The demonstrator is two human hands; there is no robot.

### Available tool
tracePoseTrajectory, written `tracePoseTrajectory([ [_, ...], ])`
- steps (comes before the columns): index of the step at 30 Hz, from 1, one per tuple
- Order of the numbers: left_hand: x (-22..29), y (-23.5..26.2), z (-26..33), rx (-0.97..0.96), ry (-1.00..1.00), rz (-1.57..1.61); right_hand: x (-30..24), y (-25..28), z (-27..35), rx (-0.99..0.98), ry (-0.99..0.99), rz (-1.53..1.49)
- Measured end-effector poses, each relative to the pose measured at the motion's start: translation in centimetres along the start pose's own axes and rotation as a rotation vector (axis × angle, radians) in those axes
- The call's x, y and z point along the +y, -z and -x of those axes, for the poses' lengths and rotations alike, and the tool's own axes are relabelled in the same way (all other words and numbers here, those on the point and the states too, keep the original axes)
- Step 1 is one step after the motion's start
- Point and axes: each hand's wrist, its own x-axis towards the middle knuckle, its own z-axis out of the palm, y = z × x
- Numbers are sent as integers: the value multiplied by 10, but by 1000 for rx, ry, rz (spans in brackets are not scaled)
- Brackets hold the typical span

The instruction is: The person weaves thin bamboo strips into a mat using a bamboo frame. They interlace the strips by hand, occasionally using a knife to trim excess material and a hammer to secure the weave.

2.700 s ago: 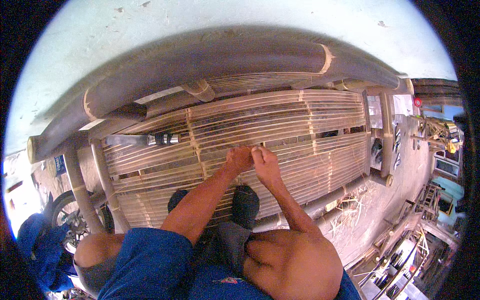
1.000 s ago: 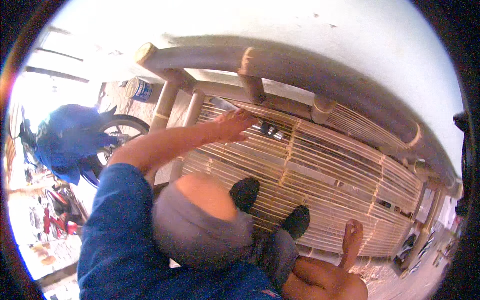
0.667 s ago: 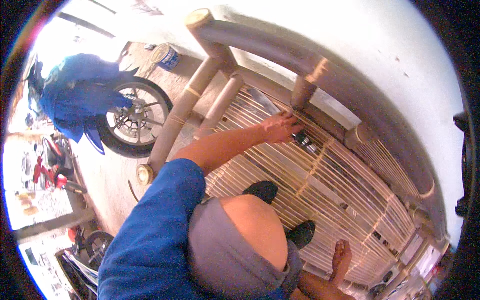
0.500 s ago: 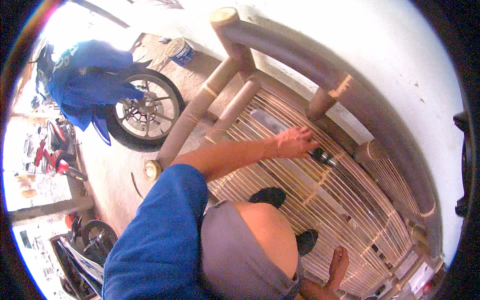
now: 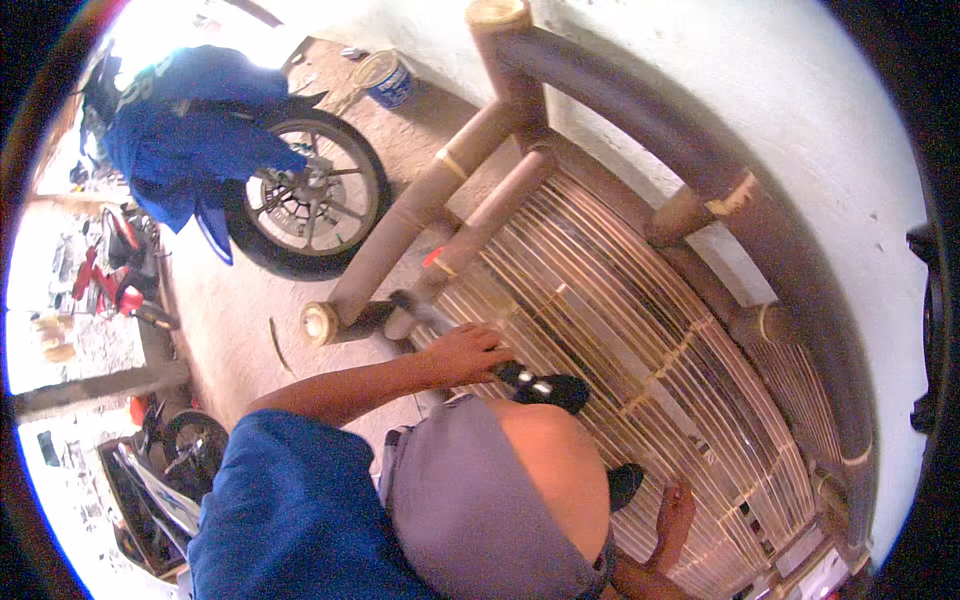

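Left hand (image 5: 468, 352) gripping tool (image 5: 432, 318), bamboo slats (image 5: 640, 340)

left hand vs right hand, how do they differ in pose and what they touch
The left hand reaches out on a straight arm, near the bamboo bench's end rail; the right hand sits close in by the knee. The left hand grips a dark tool lying on the slats; the right hand lies flat on the slats with nothing in it. Both rest on the slatted seat.
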Motion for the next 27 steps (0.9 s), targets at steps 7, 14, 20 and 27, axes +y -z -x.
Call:
tracePoseTrajectory([
  [7, -53, -13, 68, -218, 13, -154, 3, -14, 2, 41, 218, 296],
  [14, -88, -14, 62, -378, -26, -175, 3, -17, 16, 260, 20, -11],
  [20, -93, 0, 40, -464, -23, -209, 30, 19, 21, 425, -198, -58],
  [27, -70, 46, -18, -505, -65, -236, 117, 60, 19, 856, -276, 208],
])
